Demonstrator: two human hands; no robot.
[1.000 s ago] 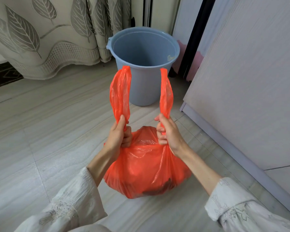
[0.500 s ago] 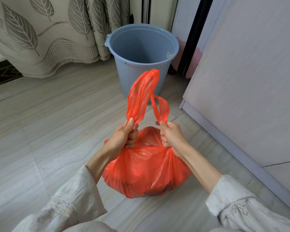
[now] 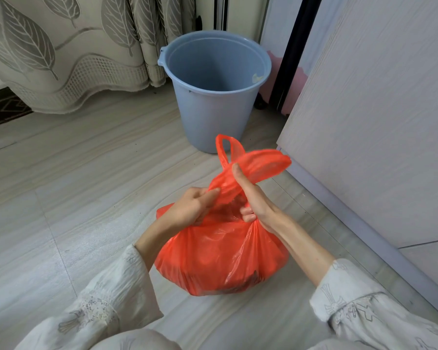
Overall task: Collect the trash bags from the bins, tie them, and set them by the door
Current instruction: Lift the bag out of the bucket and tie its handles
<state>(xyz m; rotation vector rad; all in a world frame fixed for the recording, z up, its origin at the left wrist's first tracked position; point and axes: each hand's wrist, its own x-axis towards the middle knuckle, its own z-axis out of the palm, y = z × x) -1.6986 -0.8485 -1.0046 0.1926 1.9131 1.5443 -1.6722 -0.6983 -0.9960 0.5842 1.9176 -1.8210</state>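
Orange trash bag (image 3: 220, 258) sat full on the pale floor (image 3: 86, 198), just in front of the blue bin (image 3: 214, 97). Left hand (image 3: 190, 207) pinched one handle loop (image 3: 261, 164) — crossed over the other loop (image 3: 225, 147), gripped in the right hand (image 3: 253, 200), thumb up — beside a white cabinet (image 3: 377, 122)

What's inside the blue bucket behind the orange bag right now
The blue bucket shows bare inner walls and one pale scrap stuck near the rim on its right side. No liner is in it. Its bottom is hidden by the near wall, so anything lying there cannot be seen.
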